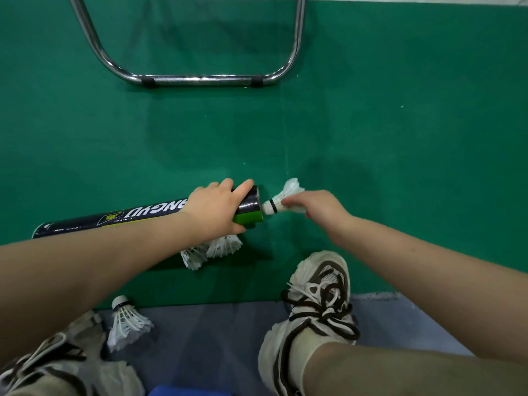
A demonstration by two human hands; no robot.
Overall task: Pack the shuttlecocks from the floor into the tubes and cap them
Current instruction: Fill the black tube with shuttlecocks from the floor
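A long black tube (114, 220) with green and white print lies nearly level above the green floor. My left hand (217, 205) grips it near its open right end. My right hand (317, 205) pinches a white feather shuttlecock (285, 200) by its skirt, cork pointing left, the cork tip just at the tube's mouth. Two more shuttlecocks (211, 250) lie on the floor under my left wrist, partly hidden. Another shuttlecock (125, 321) lies on the grey strip by my left foot.
A chrome tubular chair frame (200, 80) stands on the green mat (400, 138) farther ahead. My two sneakers, right (314, 310) and left (57, 355), rest near the mat's front edge. A blue object (188, 391) peeks in at the bottom.
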